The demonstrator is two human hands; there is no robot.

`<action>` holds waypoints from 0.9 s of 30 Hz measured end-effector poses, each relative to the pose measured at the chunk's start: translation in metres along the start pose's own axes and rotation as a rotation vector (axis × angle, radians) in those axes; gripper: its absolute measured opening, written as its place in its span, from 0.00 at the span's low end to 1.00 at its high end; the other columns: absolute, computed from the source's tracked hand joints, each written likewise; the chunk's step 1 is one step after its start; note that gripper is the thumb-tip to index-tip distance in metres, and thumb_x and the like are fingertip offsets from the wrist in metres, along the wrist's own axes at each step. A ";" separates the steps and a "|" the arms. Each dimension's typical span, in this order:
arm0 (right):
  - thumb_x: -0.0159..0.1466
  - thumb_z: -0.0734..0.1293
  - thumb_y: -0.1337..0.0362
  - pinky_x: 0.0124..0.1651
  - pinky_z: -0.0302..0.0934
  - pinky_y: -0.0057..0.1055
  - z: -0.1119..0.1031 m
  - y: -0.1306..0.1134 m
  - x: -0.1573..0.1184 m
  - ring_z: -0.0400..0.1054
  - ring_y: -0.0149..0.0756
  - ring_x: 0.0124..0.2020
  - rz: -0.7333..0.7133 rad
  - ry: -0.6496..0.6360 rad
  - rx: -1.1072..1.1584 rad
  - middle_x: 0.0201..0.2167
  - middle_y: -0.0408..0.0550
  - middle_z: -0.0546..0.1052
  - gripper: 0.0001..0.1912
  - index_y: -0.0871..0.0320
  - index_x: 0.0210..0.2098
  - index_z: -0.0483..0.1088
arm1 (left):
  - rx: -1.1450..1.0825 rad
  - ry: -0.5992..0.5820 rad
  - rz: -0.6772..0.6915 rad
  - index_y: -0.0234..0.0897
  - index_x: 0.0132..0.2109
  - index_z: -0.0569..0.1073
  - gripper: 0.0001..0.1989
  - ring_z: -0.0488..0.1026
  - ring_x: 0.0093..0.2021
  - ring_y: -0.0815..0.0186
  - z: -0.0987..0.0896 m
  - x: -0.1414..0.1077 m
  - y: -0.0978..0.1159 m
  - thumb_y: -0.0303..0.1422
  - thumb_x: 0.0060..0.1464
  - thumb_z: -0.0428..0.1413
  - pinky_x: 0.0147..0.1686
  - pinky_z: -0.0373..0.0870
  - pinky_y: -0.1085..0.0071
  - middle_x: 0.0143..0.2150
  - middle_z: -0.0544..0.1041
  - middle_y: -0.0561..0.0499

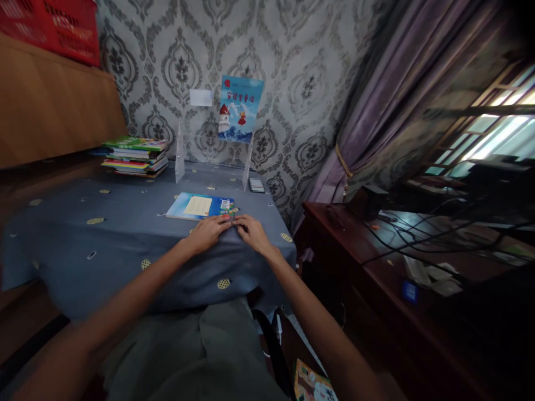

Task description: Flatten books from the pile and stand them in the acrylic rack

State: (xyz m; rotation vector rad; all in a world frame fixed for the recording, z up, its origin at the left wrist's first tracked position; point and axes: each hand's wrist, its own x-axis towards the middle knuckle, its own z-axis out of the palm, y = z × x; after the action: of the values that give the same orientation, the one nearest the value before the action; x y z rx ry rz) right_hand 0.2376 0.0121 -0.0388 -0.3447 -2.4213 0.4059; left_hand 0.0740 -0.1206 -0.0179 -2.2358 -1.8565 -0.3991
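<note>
A blue book (178,206) with a cream panel lies flat on the cloth-covered table. My left hand (208,233) is at its near right corner, fingers together and fingertips over the edge. My right hand (252,234) is just beside it, with thumb and bent fingers pinched together. The fingertips of both hands almost meet at the corner. Whatever they pinch there is too small to make out. Behind the book, a clear stand (179,153) holds up a blue storybook (241,111) with a red-roofed tower on its cover.
A stack of books (136,156) sits at the table's back left. A small stack of cards (256,185) is by the stand's right foot. To the right is a dark red desk (334,223) with tangled cables (412,236). A red basket (75,28) stands upper left.
</note>
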 end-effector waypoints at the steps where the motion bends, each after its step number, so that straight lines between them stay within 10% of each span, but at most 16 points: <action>1: 0.62 0.63 0.75 0.56 0.66 0.42 0.001 -0.001 0.002 0.73 0.43 0.50 0.004 0.004 -0.004 0.49 0.54 0.79 0.18 0.57 0.45 0.78 | -0.013 0.008 0.001 0.42 0.61 0.72 0.26 0.68 0.65 0.57 0.001 -0.001 -0.001 0.19 0.60 0.48 0.64 0.63 0.54 0.65 0.70 0.43; 27: 0.71 0.59 0.65 0.50 0.57 0.35 0.013 -0.059 -0.016 0.71 0.39 0.49 0.134 0.010 -0.467 0.43 0.49 0.81 0.09 0.56 0.48 0.68 | -0.034 0.029 -0.084 0.39 0.57 0.78 0.28 0.72 0.61 0.54 0.002 -0.013 -0.035 0.30 0.58 0.39 0.61 0.69 0.54 0.62 0.74 0.47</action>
State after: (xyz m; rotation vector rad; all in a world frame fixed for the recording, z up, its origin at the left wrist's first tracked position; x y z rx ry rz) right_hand 0.2327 -0.0504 -0.0358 -0.7104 -2.4721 -0.1135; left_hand 0.0370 -0.1258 -0.0247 -2.1672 -1.9477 -0.4776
